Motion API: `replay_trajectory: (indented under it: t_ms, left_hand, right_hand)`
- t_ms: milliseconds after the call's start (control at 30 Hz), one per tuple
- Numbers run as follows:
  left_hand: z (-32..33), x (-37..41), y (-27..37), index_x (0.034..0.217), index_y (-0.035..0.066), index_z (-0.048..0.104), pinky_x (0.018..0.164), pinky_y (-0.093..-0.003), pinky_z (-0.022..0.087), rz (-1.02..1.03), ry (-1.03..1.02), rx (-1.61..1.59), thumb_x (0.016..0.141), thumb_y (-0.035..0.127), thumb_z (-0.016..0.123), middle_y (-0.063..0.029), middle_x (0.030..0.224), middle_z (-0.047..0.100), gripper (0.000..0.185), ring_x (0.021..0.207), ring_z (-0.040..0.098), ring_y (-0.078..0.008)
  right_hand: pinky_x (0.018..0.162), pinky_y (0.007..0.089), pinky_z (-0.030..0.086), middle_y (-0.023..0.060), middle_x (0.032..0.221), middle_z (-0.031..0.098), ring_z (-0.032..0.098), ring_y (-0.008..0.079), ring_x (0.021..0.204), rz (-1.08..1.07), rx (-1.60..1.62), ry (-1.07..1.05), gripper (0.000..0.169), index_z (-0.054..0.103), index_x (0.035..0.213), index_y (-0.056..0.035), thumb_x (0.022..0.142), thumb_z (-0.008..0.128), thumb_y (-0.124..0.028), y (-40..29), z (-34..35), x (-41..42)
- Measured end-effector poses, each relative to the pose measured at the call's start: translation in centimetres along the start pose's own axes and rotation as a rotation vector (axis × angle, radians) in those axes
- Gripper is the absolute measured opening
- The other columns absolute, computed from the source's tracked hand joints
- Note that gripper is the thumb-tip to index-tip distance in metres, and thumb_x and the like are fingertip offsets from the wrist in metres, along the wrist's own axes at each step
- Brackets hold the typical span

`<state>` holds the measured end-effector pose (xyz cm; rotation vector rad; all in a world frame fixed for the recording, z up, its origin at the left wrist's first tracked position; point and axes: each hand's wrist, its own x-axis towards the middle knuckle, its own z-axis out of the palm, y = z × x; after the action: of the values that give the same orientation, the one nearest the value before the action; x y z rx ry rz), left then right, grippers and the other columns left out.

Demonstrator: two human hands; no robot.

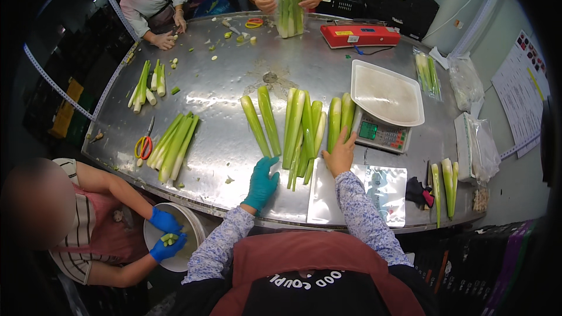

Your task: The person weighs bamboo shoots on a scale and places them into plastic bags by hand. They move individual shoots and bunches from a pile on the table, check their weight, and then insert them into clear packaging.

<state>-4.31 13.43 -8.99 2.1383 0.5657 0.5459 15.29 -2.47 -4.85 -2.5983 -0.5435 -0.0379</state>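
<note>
My left hand [262, 183], in a teal glove, touches the lower ends of two thick green-white stalks [262, 120] that lie side by side on the metal table. My bare right hand [340, 153] rests at the lower ends of another pair of stalks [340, 114], beside the weighing scale [383, 131]. Between my hands lies a loose group of trimmed stalks [303, 131], thick and thin. The scale carries a white plastic tray [387, 92] and has a lit green display. Silvery plastic bags [385, 193] lie under and beside my right forearm.
Stalk bundles [173, 145] and red-yellow scissors [143, 147] lie left; a red bag sealer [360, 36] stands at the back. Right are a bagged bundle [427, 74], loose stalks [448, 184] and a dark cloth [419, 192]. Co-workers stand around; one holds cut pieces over a white bucket [193, 224].
</note>
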Motion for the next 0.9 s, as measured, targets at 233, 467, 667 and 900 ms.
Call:
replay_trajectory:
  t_ms: [233,467,667,900]
  left_hand:
    - [0.8,3.6,5.3,0.124,0.007,0.054,0.094,-0.0393,0.042,0.062,0.087,-0.129,0.083,0.006,0.059,-0.0163,0.116,0.056,0.041,0.108,0.053,-0.0326]
    - [9.0,5.6,8.9,0.119,0.004,0.055,0.079,-0.0404,0.049,0.072,-0.030,-0.111,0.084,0.009,0.058,-0.0180,0.103,0.061,0.036,0.091,0.061,-0.0328]
    - [10.1,7.1,9.6,0.101,0.001,0.057,0.071,-0.0468,0.047,0.081,-0.151,0.625,0.078,0.025,0.068,-0.0193,0.095,0.058,0.036,0.086,0.057,-0.0345]
    - [15.0,8.4,3.0,0.087,0.005,0.059,0.049,-0.0382,0.048,0.119,0.041,0.849,0.081,0.010,0.056,-0.0128,0.078,0.059,0.008,0.062,0.062,-0.0275]
  right_hand:
    - [0.092,0.0440,0.044,0.0311,0.133,0.034,0.048,0.0456,0.109,0.130,0.153,0.013,0.090,0.019,0.139,0.0011,0.066,0.070,-0.005,3.9,1.5,0.9]
    - [0.076,0.0330,0.049,0.0177,0.095,0.061,0.061,0.0272,0.084,0.138,0.720,-0.142,0.058,0.047,0.117,0.0082,0.067,0.070,-0.011,3.1,-2.7,2.6]
    - [0.068,0.0268,0.047,0.0100,0.097,0.059,0.054,0.0144,0.076,0.284,1.322,-0.597,0.043,0.050,0.116,0.0067,0.078,0.062,-0.010,6.9,-6.8,1.0]
    - [0.071,0.0260,0.050,0.0123,0.106,0.058,0.056,0.0142,0.081,0.037,1.514,-0.758,0.059,0.042,0.129,0.0042,0.077,0.063,-0.015,7.2,-14.8,-1.9]
